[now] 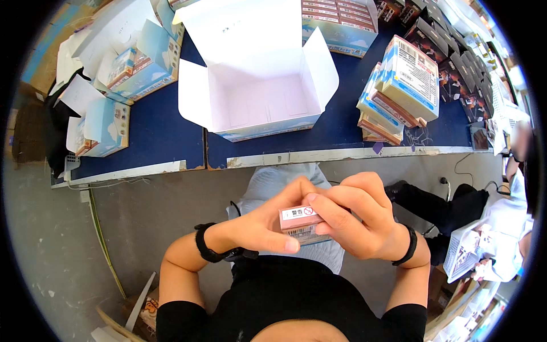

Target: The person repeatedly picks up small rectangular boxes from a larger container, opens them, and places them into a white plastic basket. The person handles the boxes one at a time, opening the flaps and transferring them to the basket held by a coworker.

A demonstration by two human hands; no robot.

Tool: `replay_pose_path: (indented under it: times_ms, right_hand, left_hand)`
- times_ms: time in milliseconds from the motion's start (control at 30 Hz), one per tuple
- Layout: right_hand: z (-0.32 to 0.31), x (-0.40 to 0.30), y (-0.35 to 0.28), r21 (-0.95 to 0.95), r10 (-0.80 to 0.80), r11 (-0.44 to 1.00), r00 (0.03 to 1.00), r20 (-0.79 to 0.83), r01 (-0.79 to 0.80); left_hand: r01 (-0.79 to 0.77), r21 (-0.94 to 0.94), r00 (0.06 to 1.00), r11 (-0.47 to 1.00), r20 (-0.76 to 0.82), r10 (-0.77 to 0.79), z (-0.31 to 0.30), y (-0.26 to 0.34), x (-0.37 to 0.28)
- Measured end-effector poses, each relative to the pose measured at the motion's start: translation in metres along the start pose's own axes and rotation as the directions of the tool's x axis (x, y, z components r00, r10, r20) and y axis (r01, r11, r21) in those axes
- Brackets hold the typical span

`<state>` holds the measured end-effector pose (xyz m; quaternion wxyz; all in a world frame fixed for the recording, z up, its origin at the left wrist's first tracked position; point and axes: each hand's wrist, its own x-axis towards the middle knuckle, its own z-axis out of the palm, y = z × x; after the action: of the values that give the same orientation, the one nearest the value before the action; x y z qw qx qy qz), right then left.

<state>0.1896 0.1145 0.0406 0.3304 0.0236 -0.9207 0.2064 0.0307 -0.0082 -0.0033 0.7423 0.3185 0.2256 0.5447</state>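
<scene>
Over my lap, a small printed carton with a brownish-pink end and a barcode panel is held between both hands. My left hand wraps its left side, thumb along the front. Fingers of my right hand press on its right end and cover part of a warning label. On the blue table in front of me, a large white-lined display box stands with its lid and side flaps spread; I see nothing inside it. To its right, several similar cartons lie in an uneven stack.
Display boxes holding cartons stand at the left and at the back. Black boxes crowd the table's right end. The table's front edge lies beyond my hands. At right, a seated person has a white basket.
</scene>
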Motion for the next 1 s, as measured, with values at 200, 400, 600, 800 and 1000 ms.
replay_pose_path:
  times_ms: [200,400,600,800,1000]
  right_hand:
    - [0.022,0.002,-0.003,0.035,0.065,0.997,0.997,-0.039,-0.063]
    - [0.035,-0.002,-0.002,0.266,0.209,0.942,0.978,0.009,-0.204]
    - [0.021,0.015,0.002,0.437,0.290,0.795,0.897,0.334,-0.420]
    - [0.028,0.015,0.001,0.572,0.117,0.800,0.982,0.147,-0.181]
    - [0.026,0.010,-0.011,0.130,-0.178,0.976,0.984,0.028,0.173]
  left_hand:
    - [0.195,-0.019,0.981,0.981,-0.007,-0.195,-0.004,-0.003,-0.006]
    - [0.040,0.434,0.994,0.900,0.074,-0.080,-0.014,-0.005,-0.013]
    - [0.102,0.222,0.977,0.970,0.161,-0.140,-0.029,-0.002,-0.020]
    - [0.075,0.327,0.969,0.942,0.197,-0.146,-0.036,-0.001,-0.023]
    - [0.046,0.350,0.983,0.936,0.153,-0.106,-0.036,-0.003,-0.023]
